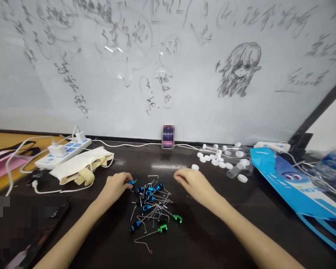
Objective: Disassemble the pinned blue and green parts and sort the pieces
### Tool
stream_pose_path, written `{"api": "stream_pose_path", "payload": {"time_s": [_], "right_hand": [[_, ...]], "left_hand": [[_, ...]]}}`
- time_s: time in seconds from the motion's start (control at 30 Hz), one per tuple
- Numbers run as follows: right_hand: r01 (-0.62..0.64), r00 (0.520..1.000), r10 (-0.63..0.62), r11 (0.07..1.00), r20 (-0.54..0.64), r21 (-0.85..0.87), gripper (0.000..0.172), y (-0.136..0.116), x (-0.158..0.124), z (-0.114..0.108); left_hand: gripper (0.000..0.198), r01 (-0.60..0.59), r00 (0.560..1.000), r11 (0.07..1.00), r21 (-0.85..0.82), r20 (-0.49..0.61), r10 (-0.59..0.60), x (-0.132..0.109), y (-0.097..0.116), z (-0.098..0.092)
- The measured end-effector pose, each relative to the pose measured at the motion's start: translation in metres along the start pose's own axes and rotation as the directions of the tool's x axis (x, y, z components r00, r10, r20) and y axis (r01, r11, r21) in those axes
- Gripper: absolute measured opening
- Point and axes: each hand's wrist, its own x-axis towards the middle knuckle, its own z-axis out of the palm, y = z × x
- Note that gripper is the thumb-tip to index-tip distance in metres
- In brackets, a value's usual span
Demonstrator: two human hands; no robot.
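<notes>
My left hand point(117, 185) is closed, thumb and fingertips pinched on a small blue metal fitting point(131, 182) at the upper left edge of a tangled pile. The pile holds several blue metal fittings point(146, 208) with black parts, and thin bent silver wires point(156, 205). Two green fittings lie at its front right, one green clip point(162, 228) carrying a long bent wire point(147, 236) with a small red tip. To the right of the pile, my right hand point(195, 184) hovers with fingers curled together; whatever they hold, if anything, is hidden.
White round caps point(214, 161) and clear tubes point(236, 170) lie scattered back right, beside a blue bag point(291, 175). A phone point(168, 136) leans on the whiteboard point(123, 74). At left are a power strip point(70, 151), a cream pouch point(75, 166) and a dark screen point(30, 228).
</notes>
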Motion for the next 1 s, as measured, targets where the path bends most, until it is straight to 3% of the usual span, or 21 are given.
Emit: {"api": "stream_pose_path", "payload": {"time_s": [0.13,0.2,0.33,0.43,0.53,0.6,0.67,0.8,1.0], "right_hand": [[0.009,0.999,-0.010,0.999,0.031,0.044,0.023,-0.024,0.022,0.020],[-0.003,1.000,0.000,0.988,0.022,0.151,0.022,-0.029,0.026,0.026],[-0.072,0.994,0.024,0.871,0.104,0.487,0.022,-0.039,0.022,0.037],[-0.088,0.990,0.008,0.809,0.139,0.582,0.018,-0.045,0.014,0.039],[-0.077,0.992,0.004,0.815,0.127,0.574,0.014,-0.039,0.010,0.033],[-0.104,0.994,0.067,0.828,0.087,0.551,0.014,-0.025,0.012,0.028],[-0.160,0.985,0.173,0.844,0.022,0.512,0.013,-0.006,0.017,0.026],[-0.253,0.948,0.313,0.855,-0.061,0.453,0.013,0.034,0.025,0.041],[-0.302,0.923,0.366,0.881,-0.119,0.364,0.010,0.062,0.023,0.073]], "left_hand": [[0.011,-0.078,0.996,0.996,-0.052,-0.035,0.076,-0.002,0.005,-0.005],[0.013,-0.142,0.987,0.985,-0.095,-0.087,0.134,-0.005,0.012,-0.008],[0.011,-0.336,0.933,0.924,-0.182,-0.195,0.301,-0.019,0.040,-0.008],[0.009,-0.439,0.888,0.883,-0.167,-0.226,0.400,-0.033,0.063,-0.004],[0.023,-0.486,0.852,0.861,-0.148,-0.302,0.428,-0.040,0.074,-0.003],[0.041,-0.467,0.843,0.872,-0.144,-0.369,0.391,-0.039,0.072,-0.004],[0.045,-0.414,0.858,0.898,-0.151,-0.394,0.329,-0.033,0.065,-0.003],[0.020,-0.327,0.931,0.931,-0.164,-0.224,0.287,-0.021,0.046,0.006],[0.021,-0.285,0.958,0.945,-0.161,-0.030,0.284,-0.018,0.037,0.019]]}}
